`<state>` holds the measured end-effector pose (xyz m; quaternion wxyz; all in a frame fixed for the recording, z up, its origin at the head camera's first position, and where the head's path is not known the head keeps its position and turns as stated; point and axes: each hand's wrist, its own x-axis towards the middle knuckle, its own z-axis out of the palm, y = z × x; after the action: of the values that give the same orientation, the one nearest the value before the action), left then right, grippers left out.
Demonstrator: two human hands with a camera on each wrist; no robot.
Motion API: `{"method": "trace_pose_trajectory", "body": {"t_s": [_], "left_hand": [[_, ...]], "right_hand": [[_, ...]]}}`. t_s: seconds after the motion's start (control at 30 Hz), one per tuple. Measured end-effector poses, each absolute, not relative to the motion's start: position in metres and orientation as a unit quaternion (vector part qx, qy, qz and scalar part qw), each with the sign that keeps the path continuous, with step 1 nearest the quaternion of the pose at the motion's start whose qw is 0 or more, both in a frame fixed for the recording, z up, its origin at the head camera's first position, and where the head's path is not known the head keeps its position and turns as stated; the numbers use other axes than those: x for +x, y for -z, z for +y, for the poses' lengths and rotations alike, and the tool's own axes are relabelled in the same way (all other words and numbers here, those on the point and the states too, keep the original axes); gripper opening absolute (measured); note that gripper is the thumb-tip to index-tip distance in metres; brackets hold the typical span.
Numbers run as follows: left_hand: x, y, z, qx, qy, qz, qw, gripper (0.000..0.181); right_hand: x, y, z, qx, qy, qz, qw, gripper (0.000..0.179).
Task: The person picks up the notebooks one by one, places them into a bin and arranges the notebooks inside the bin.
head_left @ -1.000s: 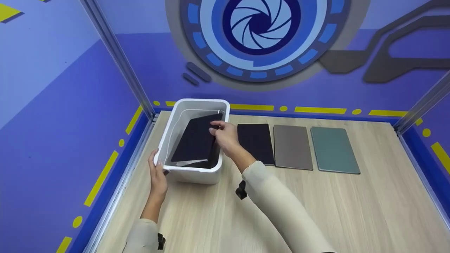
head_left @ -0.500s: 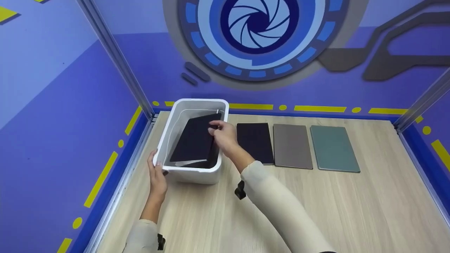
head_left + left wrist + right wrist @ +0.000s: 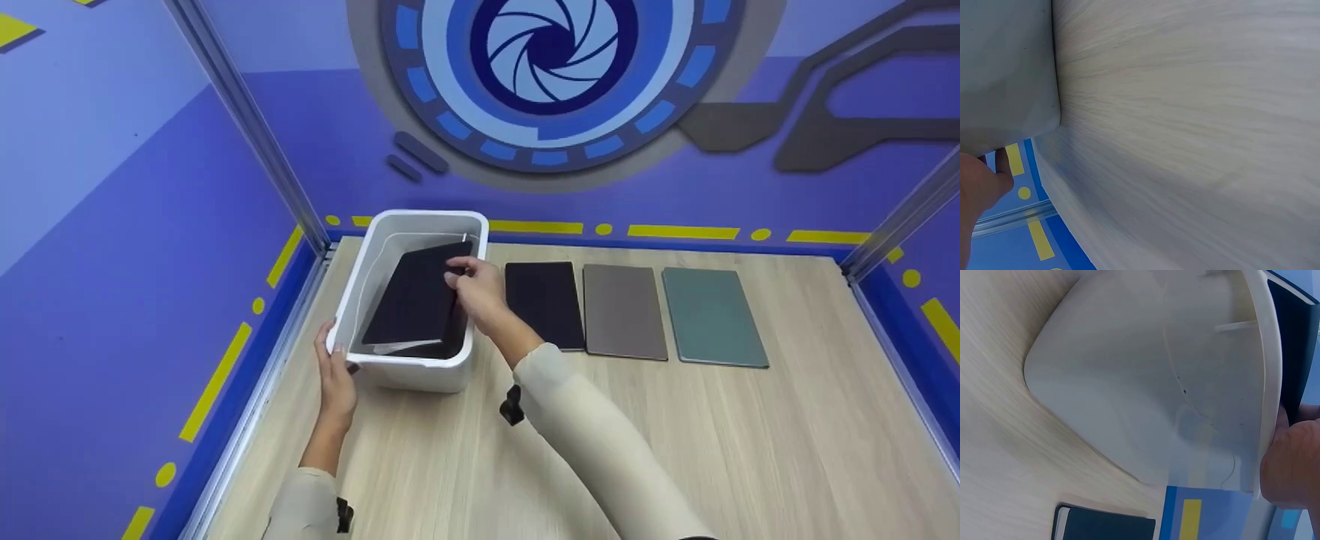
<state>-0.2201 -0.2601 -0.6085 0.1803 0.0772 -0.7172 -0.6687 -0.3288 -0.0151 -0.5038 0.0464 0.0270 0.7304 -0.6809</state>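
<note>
A white plastic bin point(image 3: 405, 362) stands on the table at the back left. My left hand point(image 3: 337, 381) holds its near left corner, thumb at the rim and fingers along the outer side. Inside, a black notebook point(image 3: 414, 296) lies tilted, its right edge raised. My right hand point(image 3: 481, 294) reaches over the bin's right rim and pinches that raised edge between thumb and fingers. Beneath it, more dark material shows at the near end of the bin. In the right wrist view, the notebook point(image 3: 1296, 332) rises just past the rim, beside the right hand point(image 3: 1292, 461).
Right of the bin, a black notebook point(image 3: 543, 306), a grey-brown notebook point(image 3: 625, 311) and a green notebook point(image 3: 714, 316) lie flat in a row on the wooden table point(image 3: 480, 457). Blue printed walls point(image 3: 300, 112) with metal corner posts enclose the back and sides.
</note>
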Motion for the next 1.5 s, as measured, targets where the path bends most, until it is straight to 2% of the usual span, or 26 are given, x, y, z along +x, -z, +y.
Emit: {"method": "trace_pose_trajectory", "body": {"t_s": [0.73,1.0,1.5], "left_hand": [[-0.2202,0.6075,-0.2599,0.079,0.675,-0.711,0.179,0.052],[-0.219,0.6069,-0.2585,0.073,0.667,-0.719,0.179,0.053],[-0.2207,0.6085,-0.2584,0.079,0.676,-0.712,0.172,0.053]], "right_hand": [[-0.33,0.5034,-0.0179,0.04,0.676,0.735,0.032,0.024],[-0.3306,0.505,-0.0149,0.032,0.688,0.723,0.053,0.026],[-0.3329,0.5061,-0.0147,0.039,0.703,0.708,0.054,0.026]]}}
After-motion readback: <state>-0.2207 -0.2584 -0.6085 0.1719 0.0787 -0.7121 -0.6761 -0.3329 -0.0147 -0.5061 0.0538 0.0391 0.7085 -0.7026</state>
